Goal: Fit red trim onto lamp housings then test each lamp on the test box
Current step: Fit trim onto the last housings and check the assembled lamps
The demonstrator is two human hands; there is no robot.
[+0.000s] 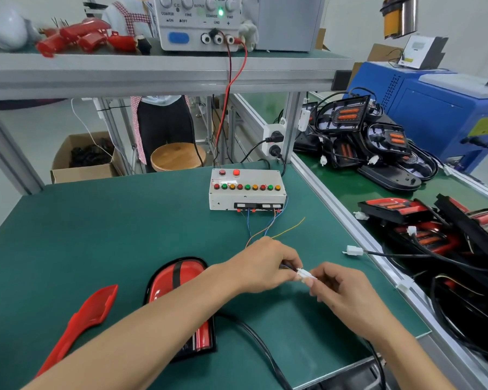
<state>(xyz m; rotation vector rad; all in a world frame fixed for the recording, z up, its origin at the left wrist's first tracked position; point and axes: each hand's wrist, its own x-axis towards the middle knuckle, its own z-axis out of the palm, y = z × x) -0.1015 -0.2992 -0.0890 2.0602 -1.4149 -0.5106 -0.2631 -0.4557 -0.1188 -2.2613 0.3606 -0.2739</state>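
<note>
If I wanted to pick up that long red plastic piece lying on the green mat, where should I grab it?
Probably the narrow lower end of the red trim piece, coming from above on its left side. That end is slim enough to pinch across, while the upper end fans out wide. It lies flat on the green mat with bare mat to its left; the left arm and the lamp are on its right.

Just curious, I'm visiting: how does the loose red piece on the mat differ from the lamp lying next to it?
The red trim piece is one slim, bare strip; the lamp is broader, with a black rim. The trim piece has no wire; a black cable leaves the lamp. Both are glossy red and lie untouched on the green mat.
</note>
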